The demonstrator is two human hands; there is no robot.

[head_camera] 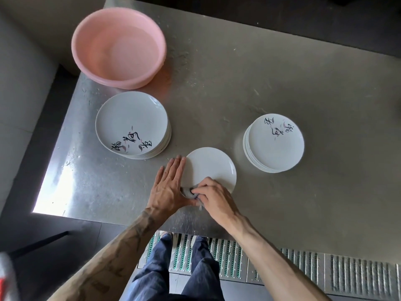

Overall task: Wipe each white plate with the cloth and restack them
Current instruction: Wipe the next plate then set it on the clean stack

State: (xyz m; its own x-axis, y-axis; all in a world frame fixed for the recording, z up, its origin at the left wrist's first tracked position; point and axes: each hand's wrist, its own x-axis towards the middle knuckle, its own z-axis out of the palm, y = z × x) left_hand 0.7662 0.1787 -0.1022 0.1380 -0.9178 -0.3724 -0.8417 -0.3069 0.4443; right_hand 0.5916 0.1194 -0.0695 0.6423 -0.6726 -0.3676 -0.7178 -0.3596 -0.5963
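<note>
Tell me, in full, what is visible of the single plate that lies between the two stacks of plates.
The single plate is round, white and glossy, probably ceramic; its visible surface shows no painted marks. It lies flat on the grey metal table, near the front edge, between the left stack and the right stack, touching neither. The left hand rests with straight fingers against its left rim. The right hand grips a grey cloth on its near rim, covering that part.
</note>
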